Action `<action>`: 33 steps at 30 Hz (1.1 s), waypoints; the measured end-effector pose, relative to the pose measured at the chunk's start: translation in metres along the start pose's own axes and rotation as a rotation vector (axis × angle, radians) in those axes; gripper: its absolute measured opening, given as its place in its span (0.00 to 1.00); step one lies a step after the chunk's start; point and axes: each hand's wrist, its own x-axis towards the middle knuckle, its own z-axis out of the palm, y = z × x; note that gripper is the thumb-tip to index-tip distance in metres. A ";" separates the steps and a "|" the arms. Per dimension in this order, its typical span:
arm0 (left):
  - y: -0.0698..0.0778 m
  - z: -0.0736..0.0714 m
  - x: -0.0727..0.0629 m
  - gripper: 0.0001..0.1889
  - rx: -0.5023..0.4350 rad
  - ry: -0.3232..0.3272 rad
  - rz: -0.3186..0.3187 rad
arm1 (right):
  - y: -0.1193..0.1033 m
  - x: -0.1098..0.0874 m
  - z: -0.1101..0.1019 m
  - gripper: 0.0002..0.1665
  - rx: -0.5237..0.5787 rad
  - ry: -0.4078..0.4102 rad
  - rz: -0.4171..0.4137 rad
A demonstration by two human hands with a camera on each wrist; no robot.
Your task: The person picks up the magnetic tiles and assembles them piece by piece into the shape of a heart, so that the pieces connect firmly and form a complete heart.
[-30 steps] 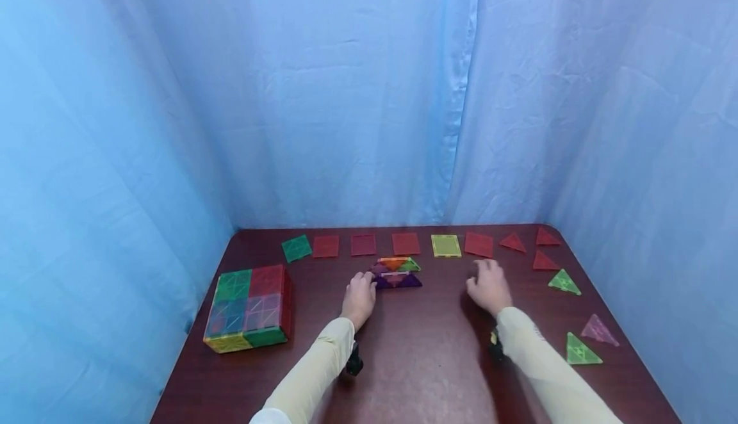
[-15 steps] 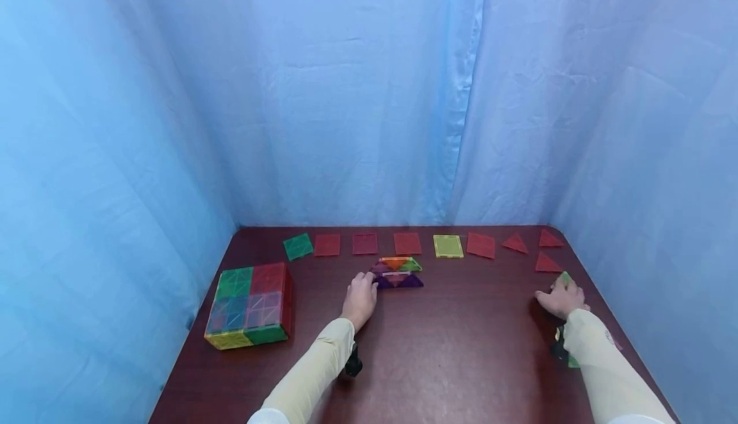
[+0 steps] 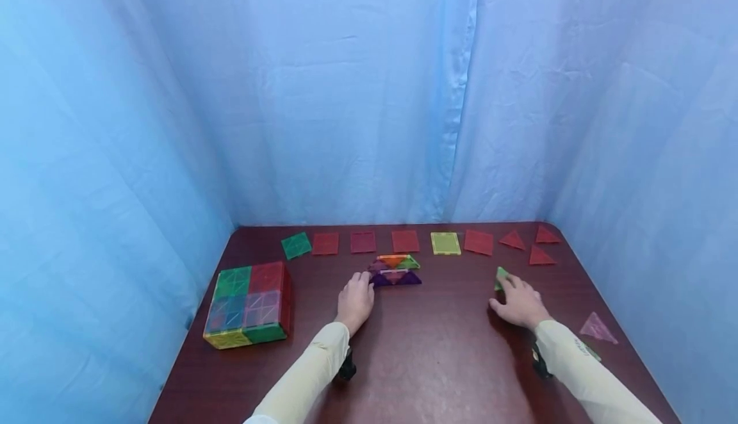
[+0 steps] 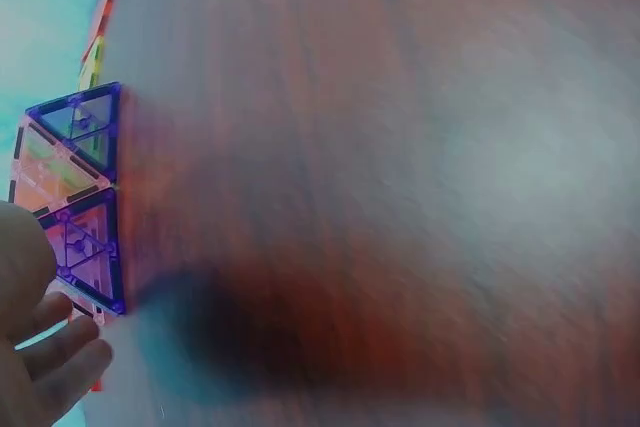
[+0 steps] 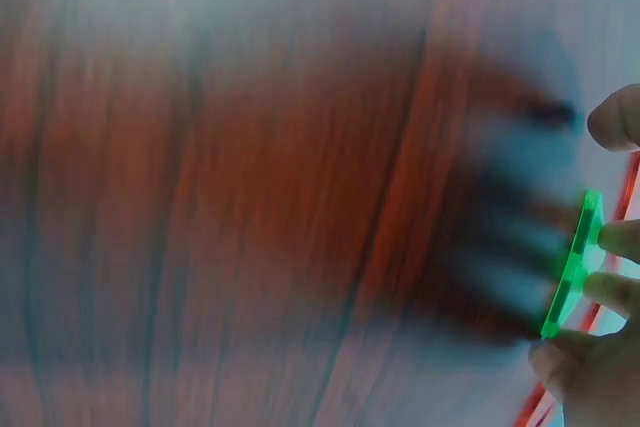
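Note:
Translucent magnetic tiles stand joined in a small low build at mid-table, with purple and pink triangles in front and orange and green behind. My left hand holds its left end; in the left wrist view the thumb overlaps a purple triangle tile and curled fingers lie by the end. To the right, my right hand has its fingers on a green triangle tile. In the right wrist view the fingertips touch this green tile, while the thumb stands apart from it.
Square tiles, including a yellow one, line the far edge. Red triangles lie at the back right. A pink triangle lies near the right sleeve, which partly covers another green tile. A block of stacked tiles stands at left.
My right hand went right to the far green triangle tile, then came back left with it. The left hand stays at the build's left end.

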 end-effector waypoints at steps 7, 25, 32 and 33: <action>-0.003 -0.002 -0.016 0.03 0.140 0.031 0.174 | -0.055 -0.005 0.015 0.34 -0.048 0.069 -0.209; 0.009 -0.009 -0.033 0.10 0.182 -0.176 0.483 | -0.194 -0.019 0.062 0.29 0.129 -0.017 -0.536; 0.007 0.002 -0.033 0.13 0.210 -0.194 0.490 | -0.203 -0.013 0.072 0.28 0.172 0.010 -0.523; 0.006 0.004 -0.033 0.12 0.208 -0.180 0.499 | -0.203 -0.012 0.073 0.28 0.169 0.016 -0.528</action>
